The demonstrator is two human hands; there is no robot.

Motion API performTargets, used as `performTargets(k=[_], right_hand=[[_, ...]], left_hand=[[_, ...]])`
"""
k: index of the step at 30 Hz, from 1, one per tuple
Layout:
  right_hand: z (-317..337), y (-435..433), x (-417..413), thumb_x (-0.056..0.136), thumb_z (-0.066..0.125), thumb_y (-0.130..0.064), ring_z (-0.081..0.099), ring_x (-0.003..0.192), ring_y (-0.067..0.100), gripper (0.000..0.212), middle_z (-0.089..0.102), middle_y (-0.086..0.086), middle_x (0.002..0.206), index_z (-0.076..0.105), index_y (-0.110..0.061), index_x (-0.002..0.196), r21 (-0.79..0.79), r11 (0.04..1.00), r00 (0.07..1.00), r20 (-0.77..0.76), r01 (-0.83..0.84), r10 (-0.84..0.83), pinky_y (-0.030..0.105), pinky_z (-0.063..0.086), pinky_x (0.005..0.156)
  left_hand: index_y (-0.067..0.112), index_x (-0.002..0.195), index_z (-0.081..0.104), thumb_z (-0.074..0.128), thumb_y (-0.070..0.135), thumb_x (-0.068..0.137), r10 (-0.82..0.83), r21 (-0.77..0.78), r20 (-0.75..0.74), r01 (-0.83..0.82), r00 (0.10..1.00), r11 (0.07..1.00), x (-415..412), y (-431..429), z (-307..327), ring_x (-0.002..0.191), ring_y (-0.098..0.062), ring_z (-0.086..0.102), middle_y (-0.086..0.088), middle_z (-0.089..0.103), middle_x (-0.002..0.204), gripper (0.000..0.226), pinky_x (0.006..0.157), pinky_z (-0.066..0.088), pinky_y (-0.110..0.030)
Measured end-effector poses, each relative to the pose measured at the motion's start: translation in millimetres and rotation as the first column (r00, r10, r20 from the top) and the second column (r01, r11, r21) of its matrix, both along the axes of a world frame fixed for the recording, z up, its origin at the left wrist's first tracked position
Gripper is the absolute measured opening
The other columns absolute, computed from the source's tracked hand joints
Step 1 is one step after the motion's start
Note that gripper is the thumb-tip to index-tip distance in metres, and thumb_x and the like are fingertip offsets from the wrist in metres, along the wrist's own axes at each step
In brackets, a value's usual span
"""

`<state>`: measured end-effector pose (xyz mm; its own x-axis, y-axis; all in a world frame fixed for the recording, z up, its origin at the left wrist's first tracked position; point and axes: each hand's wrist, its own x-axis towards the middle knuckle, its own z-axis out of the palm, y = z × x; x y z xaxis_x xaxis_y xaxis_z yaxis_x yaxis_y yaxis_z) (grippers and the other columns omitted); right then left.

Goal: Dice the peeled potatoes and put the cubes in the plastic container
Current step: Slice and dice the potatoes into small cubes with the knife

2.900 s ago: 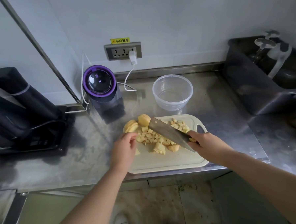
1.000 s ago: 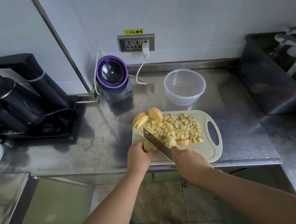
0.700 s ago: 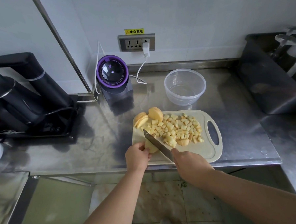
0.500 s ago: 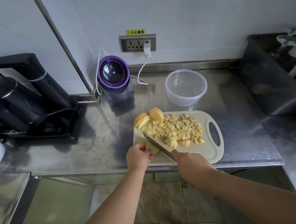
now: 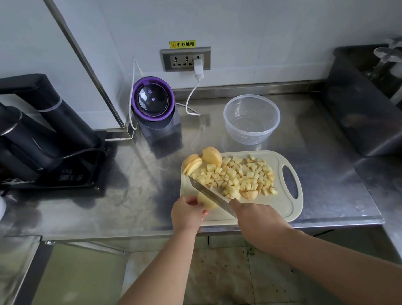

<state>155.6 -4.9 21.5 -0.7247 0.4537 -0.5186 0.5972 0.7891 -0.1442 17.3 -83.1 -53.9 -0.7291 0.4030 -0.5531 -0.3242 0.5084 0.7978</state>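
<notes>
Your left hand [image 5: 187, 213] curls round the potato piece [image 5: 206, 202] at the cutting board's [image 5: 289, 208] near-left corner; your right hand [image 5: 254, 213] grips the cleaver [image 5: 209, 194], blade slanting away leftward against the piece's right side; the plastic container [image 5: 252, 119] waits beyond the board.

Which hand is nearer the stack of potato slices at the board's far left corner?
Left. The left hand grips a potato piece at the board's left edge, just nearside of the potato slices; the right hand, holding the knife, is farther off to the right.
</notes>
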Motion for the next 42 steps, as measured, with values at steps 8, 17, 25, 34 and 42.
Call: performTargets(k=[8, 17, 25, 34, 42], right_hand=[[-9, -5, -2, 0.092, 0.045, 0.002, 0.061, 0.079, 0.022, 0.047, 0.057, 0.002, 0.089, 0.031, -0.017, 0.132, 0.009, 1.000, 1.000, -0.002, -0.023, 0.023, 0.036, 0.053, 0.069], [-10, -5, -2, 0.094, 0.044, 0.000, 0.062, 0.080, 0.022, 0.043, 0.058, 0.004, 0.092, 0.030, -0.016, 0.132, 0.002, 0.999, 0.999, 0.012, -0.039, 0.039, 0.034, 0.051, 0.067], [-8, -9, -4, 0.096, 0.046, -0.003, 0.053, 0.067, 0.017, 0.044, 0.053, 0.002, 0.087, 0.027, -0.013, 0.135, 0.011, 0.995, 0.994, 0.044, -0.100, 0.099, 0.029, 0.044, 0.057], [-14, 2, -10, 0.097, 0.050, -0.006, 0.055, 0.069, 0.013, 0.046, 0.047, -0.003, 0.076, 0.027, -0.017, 0.136, -0.067, 0.996, 0.996, 0.055, -0.063, 0.067, 0.027, 0.051, 0.064], [-19, 5, -13, 0.096, 0.046, -0.006, 0.057, 0.068, 0.017, 0.036, 0.050, -0.001, 0.078, 0.031, -0.020, 0.125, -0.087, 0.990, 0.994, -0.001, 0.110, -0.111, 0.029, 0.050, 0.060]], left_hand=[[0.024, 0.077, 0.056, 0.065, 0.002, 0.086, 0.014, -0.013, 0.010, -0.014, 1.000, 1.000, 0, 1, 1, 0.078, -0.022, 0.071, -0.003, 0.068, 0.089, 0.025, 0.077, 0.060, -0.043], [0.022, 0.079, 0.058, 0.065, 0.001, 0.086, 0.024, -0.008, 0.017, -0.024, 1.000, 1.000, 0, 1, 0, 0.079, -0.024, 0.071, -0.004, 0.068, 0.089, 0.023, 0.078, 0.059, -0.038], [0.013, 0.092, 0.063, 0.067, 0.001, 0.085, 0.004, -0.010, 0.009, -0.004, 1.000, 1.000, -1, 2, -3, 0.084, -0.025, 0.071, -0.009, 0.070, 0.096, 0.015, 0.077, 0.060, -0.037], [0.013, 0.093, 0.064, 0.063, -0.002, 0.083, -0.020, -0.037, -0.039, 0.019, 0.999, 0.999, -3, 3, -9, 0.070, -0.020, 0.072, -0.008, 0.070, 0.092, 0.018, 0.078, 0.059, -0.046], [0.022, 0.083, 0.062, 0.068, 0.005, 0.082, -0.064, -0.062, -0.051, 0.061, 0.997, 0.996, -1, 2, -5, 0.079, -0.021, 0.072, -0.003, 0.070, 0.088, 0.018, 0.077, 0.059, -0.048]])
